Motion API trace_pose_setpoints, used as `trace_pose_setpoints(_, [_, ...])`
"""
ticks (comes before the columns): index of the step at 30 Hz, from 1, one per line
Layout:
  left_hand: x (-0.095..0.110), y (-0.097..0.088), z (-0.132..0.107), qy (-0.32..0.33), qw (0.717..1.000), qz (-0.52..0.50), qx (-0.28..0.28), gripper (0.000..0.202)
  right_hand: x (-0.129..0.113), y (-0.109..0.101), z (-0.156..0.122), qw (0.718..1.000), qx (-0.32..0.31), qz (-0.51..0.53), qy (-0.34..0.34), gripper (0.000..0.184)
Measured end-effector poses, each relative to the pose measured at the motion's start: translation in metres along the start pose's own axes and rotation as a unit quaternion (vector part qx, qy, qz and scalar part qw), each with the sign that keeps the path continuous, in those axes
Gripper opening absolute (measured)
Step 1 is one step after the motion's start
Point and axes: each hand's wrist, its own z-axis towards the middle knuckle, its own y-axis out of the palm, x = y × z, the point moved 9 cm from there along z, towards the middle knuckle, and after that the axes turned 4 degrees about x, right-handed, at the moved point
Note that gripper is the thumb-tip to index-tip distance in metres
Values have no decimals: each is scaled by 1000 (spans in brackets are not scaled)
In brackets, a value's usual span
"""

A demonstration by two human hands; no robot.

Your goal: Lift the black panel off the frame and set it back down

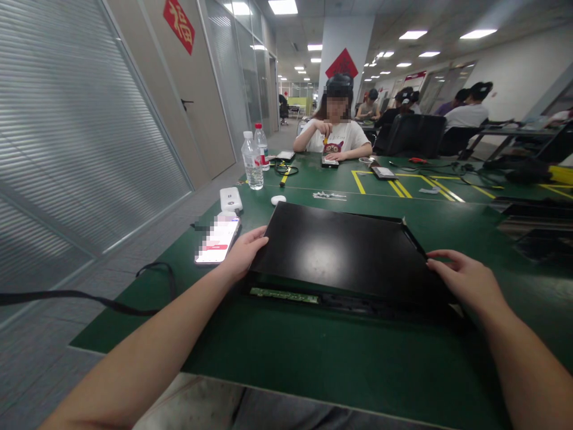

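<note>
1. A green tabletop spreads across an office with glass partitions, a door and ceiling lights; yellow tape lines mark its far half.
2. Across it sits a person in a white shirt, while others work farther back.
3. A black panel, broad and glossy, lies over the near part of the tabletop, between the two hands. A dark rim shows along its right side.
4. The left hand has its fingers closed on the panel's left edge, thumb uppermost; the other fingertips are partly hidden.
5. The right hand has thumb and forefinger pinched on the panel's right edge, at the rim.
6. Two bottles, one clear with a white cap, one red-capped, stand beyond the panel, to the left.
7. A lit phone lies just beside the left hand.
8. A green circuit strip shows beneath the panel's near edge.
9. A small white case rests near the panel's far left corner.
</note>
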Motion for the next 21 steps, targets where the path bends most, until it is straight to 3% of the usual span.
trace_pose_setpoints(5, [0,-1,0,-3,1000,5,7,42,5,3,0,1000,-22,5,18,49])
trace_pose_setpoints(21, [-3,-1,2,16,1000,7,-1,41,12,6,7,1000,8,-1,-14,36])
